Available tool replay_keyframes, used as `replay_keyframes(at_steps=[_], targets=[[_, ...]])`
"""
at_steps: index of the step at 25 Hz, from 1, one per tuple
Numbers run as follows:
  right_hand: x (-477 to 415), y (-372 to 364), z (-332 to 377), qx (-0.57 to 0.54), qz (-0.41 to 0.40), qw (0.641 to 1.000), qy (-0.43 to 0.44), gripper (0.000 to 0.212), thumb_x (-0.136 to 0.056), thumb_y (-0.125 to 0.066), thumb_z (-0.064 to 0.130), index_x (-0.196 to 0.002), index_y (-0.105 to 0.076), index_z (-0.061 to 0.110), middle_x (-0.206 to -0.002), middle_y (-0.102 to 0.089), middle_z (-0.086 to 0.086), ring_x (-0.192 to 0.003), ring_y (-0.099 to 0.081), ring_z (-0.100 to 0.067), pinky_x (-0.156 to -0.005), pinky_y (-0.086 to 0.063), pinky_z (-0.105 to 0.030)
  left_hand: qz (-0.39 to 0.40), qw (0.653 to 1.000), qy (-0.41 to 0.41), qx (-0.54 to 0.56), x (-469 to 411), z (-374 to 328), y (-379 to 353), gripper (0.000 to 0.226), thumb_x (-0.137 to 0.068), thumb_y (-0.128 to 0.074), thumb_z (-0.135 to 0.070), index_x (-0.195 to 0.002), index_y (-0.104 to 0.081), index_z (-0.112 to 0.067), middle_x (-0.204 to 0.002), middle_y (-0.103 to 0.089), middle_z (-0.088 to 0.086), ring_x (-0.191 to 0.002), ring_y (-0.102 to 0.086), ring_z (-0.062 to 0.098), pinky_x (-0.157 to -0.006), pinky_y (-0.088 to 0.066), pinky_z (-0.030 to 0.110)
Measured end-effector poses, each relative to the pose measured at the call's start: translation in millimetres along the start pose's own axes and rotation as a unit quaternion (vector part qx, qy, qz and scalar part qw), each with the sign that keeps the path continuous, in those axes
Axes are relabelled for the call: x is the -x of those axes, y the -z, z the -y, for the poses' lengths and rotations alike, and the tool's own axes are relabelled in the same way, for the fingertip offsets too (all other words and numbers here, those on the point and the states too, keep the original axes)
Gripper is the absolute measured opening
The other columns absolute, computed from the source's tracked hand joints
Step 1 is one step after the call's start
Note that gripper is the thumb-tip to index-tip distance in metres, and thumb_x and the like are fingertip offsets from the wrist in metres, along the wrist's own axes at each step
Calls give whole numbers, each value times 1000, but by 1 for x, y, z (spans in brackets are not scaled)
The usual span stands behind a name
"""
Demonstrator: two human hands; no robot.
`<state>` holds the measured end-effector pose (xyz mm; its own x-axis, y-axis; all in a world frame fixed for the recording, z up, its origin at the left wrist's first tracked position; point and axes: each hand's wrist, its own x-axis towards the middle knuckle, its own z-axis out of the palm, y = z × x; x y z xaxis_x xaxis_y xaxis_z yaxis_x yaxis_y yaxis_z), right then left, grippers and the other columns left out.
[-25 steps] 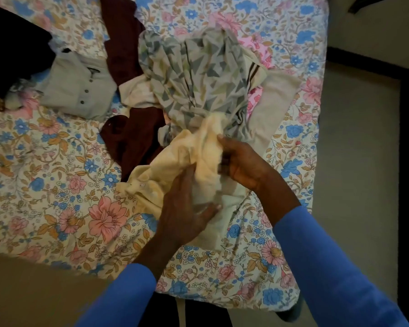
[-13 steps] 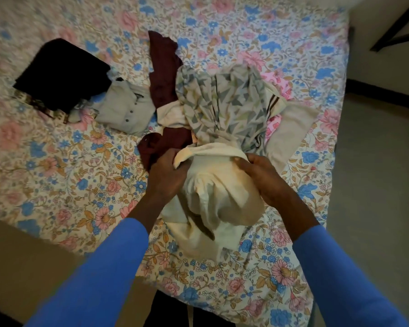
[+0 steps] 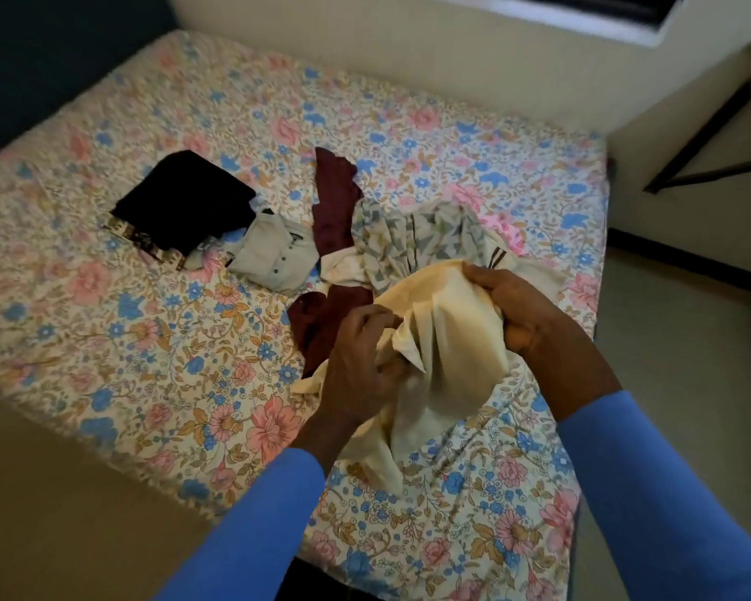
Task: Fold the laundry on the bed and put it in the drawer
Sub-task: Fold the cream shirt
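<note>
- The left hand (image 3: 360, 362) and right hand (image 3: 517, 305) each clench a side of the cream cloth (image 3: 447, 340), holding it above the bed (image 3: 148, 362).
- A second ago the cloth sat bunched low, with the left hand flat on it. Now it is raised, likely to find its edges for folding.
- Just behind the cream cloth lie a patterned garment (image 3: 412, 236) and a maroon garment (image 3: 334, 201), both unfolded.
- Farther left of it are a grey shirt (image 3: 274, 258) and a black stack (image 3: 187, 201).
- No drawer is in view.

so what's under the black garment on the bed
A brown-and-cream patterned cloth sticks out from under the black garment along its near edge. Its remainder, and anything else beneath, is covered.
</note>
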<state>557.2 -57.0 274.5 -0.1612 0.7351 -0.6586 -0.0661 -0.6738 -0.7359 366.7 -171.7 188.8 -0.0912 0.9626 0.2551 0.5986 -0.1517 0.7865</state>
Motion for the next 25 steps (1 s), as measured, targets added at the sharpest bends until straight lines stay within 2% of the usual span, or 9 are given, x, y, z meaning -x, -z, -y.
replay_keyframes(at_steps=[2, 4, 5, 8, 12, 15, 19, 22, 25], targets=[[9, 0, 12, 149, -72, 984, 69, 36, -103, -61, 34, -129, -63, 9, -124, -69, -15, -104, -68, -27, -94, -58, -45, -48, 995, 58, 64, -28, -17, 11, 19, -87, -61, -29, -100, -68, -17, -95, -66, -16, -92, -61, -6, -79, -51, 24], [25, -2, 16, 338, -179, 894, 234, 43, -95, -66, 48, -127, -64, 19, -126, -65, -7, -109, -64, -22, -96, -55, -44, -29, 993, 66, 91, -56, -34, 24, 13, -93, -59, -32, -94, -63, -20, -84, -66, -14, -79, -63, 2, -69, -52, 31], [38, -9, 16, 361, -162, 867, 302, 45, -91, -70, 53, -124, -66, 23, -121, -66, -2, -107, -64, -18, -93, -55, -40, -12, 994, 54, 96, -68, -45, 30, 14, -95, -61, -34, -94, -61, -20, -83, -66, -9, -77, -63, 8, -67, -52, 35], [73, -37, 12, 317, -6, 903, 290, 52, -83, -80, 56, -125, -65, 29, -114, -70, 9, -103, -67, -7, -87, -57, -31, 43, 990, 20, 134, -95, -77, 42, 19, -93, -65, -37, -91, -63, -19, -78, -67, -1, -69, -61, 11, -61, -49, 38], [86, -38, 35, 269, -11, 891, 364, 30, -92, -75, 28, -122, -70, 27, -109, -75, 9, -102, -71, -9, -92, -58, -36, 62, 985, -13, 159, -124, -109, 66, 14, -93, -72, -23, -93, -67, -10, -80, -69, 10, -68, -60, 15, -61, -50, 42], [99, -35, 58, 396, -56, 816, 417, 25, -89, -64, 4, -109, -74, 16, -89, -72, 3, -85, -68, -16, -70, -50, -24, 124, 975, -47, 176, -138, -134, 91, 13, -93, -77, -18, -99, -69, -10, -83, -70, 9, -71, -64, 22, -67, -52, 35], [121, -42, 96, 471, -249, 702, 473, 29, -81, -56, 2, -95, -76, 17, -86, -73, -7, -81, -66, -29, -65, -41, -31, 151, 979, -134, -25, -150, -147, 127, 21, -89, -75, -10, -105, -68, -22, -92, -66, -5, -83, -63, 13, -72, -45, 25], [135, -53, 119, 478, -321, 645, 502, 31, -84, -56, 4, -101, -75, 20, -94, -74, -5, -89, -67, -30, -69, -40, -32, 79, 976, -136, -150, -154, -134, 151, 33, -83, -68, 4, -108, -67, -19, -104, -59, 1, -95, -59, 25, -73, -40, 32], [139, -56, 135, 450, -364, 625, 523, 26, -87, -57, 4, -103, -74, 15, -98, -74, -10, -94, -66, -34, -72, -37, -33, -37, 971, -107, -212, -141, -118, 172, 35, -82, -63, 10, -108, -67, -13, -110, -56, 8, -93, -55, 28, -69, -40, 36]])
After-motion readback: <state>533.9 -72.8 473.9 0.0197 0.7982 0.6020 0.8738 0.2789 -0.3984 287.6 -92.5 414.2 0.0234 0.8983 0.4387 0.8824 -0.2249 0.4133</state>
